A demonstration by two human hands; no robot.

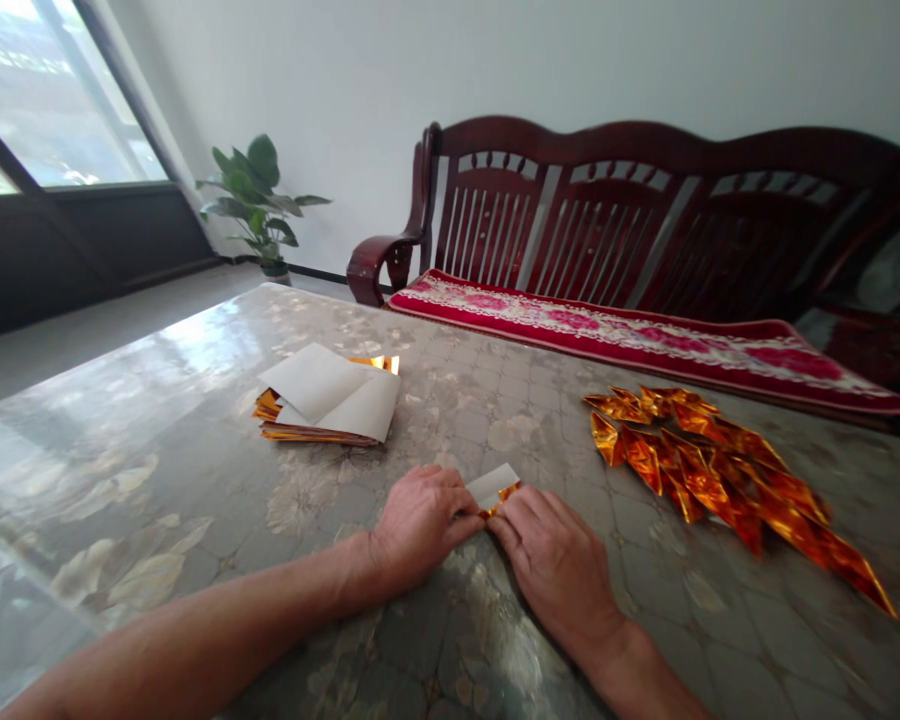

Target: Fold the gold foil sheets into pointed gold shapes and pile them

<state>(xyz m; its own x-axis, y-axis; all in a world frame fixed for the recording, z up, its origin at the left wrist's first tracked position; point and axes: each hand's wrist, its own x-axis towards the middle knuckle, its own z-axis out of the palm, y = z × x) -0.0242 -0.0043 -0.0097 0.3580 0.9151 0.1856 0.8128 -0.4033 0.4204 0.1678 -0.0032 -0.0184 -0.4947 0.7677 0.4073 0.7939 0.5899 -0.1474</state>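
Observation:
Between my two hands is a sheet of gold foil paper, its white back upward and some gold showing along the near edge. My left hand pinches the sheet's near left part, fingers closed. Closed on its near right part is my right hand, thumb close to the other thumb. The fingers hide much of the sheet, so its exact fold cannot be made out. A stack of gold foil paper, mostly white side up, lies to the left. Over on the right rest several folded gold foil pieces in rows.
The table has a glossy, flower-patterned cover. Behind it stands a dark red wooden bench with a red floral seat mat. A potted plant is by the wall, near a window at the far left.

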